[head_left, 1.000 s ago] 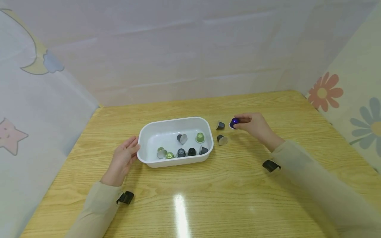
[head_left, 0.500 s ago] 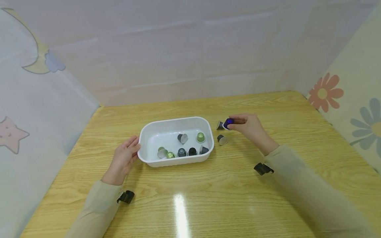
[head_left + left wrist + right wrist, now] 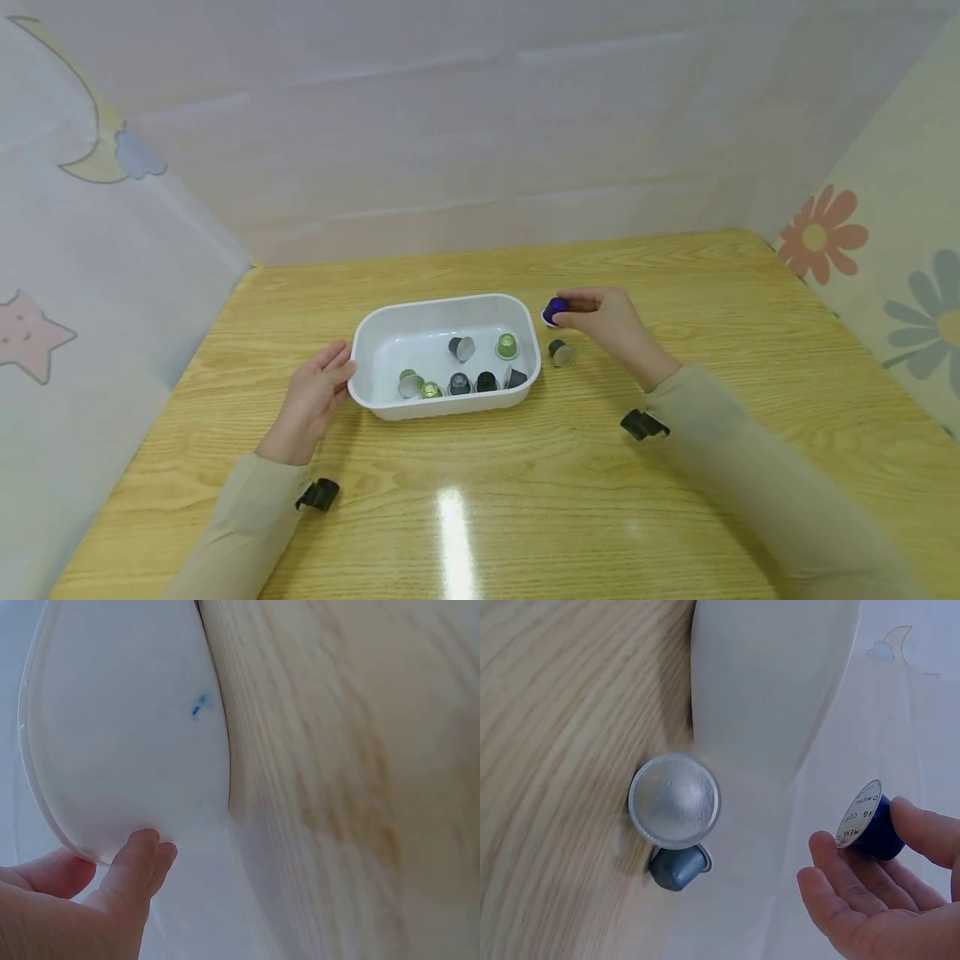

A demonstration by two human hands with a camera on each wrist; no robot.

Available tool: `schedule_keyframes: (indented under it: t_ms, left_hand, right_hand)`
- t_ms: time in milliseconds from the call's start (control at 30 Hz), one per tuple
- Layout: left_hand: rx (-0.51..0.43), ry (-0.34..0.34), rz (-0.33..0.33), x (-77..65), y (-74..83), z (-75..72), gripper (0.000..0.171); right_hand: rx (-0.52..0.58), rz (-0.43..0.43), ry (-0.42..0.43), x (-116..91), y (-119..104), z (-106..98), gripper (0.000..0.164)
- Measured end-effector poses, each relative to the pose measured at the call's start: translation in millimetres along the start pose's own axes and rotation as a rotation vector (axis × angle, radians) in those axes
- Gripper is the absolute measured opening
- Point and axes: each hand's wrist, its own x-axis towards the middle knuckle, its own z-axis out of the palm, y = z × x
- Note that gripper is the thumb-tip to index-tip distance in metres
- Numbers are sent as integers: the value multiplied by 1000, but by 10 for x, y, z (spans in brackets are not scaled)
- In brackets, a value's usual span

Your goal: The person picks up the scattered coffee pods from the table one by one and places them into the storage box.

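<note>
At its left end, a white plastic bin (image 3: 442,407) is held by my left hand (image 3: 307,404), thumb at the rim and fingers against the outer wall (image 3: 142,772). My right hand (image 3: 611,329) pinches a dark blue coffee capsule (image 3: 556,310) just above the table, right of the bin. The right wrist view shows this capsule's printed white lid (image 3: 860,815). Below it, a capsule with a silver lid (image 3: 561,353) lies on its side. A grey capsule (image 3: 676,868) lies close by, hidden behind the blue one in the head view.
Inside the bin are several capsules, among them a green one (image 3: 507,345), a grey one (image 3: 461,348) and a black one (image 3: 487,382). The wooden table (image 3: 525,500) ends at a pale cloth backdrop (image 3: 412,150) behind and at both sides.
My right hand has moved left toward the bin with the blue capsule, which now covers the grey capsule in the head view. The left hand and bin stay in place.
</note>
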Motion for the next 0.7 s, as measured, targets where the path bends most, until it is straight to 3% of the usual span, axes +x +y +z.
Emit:
schedule_keyframes:
  t_ms: [700]
  left_hand:
    - [-10, -2, 8, 8, -14, -4, 59]
  right_hand:
    - [46, -44, -17, 123, -137, 360, 44]
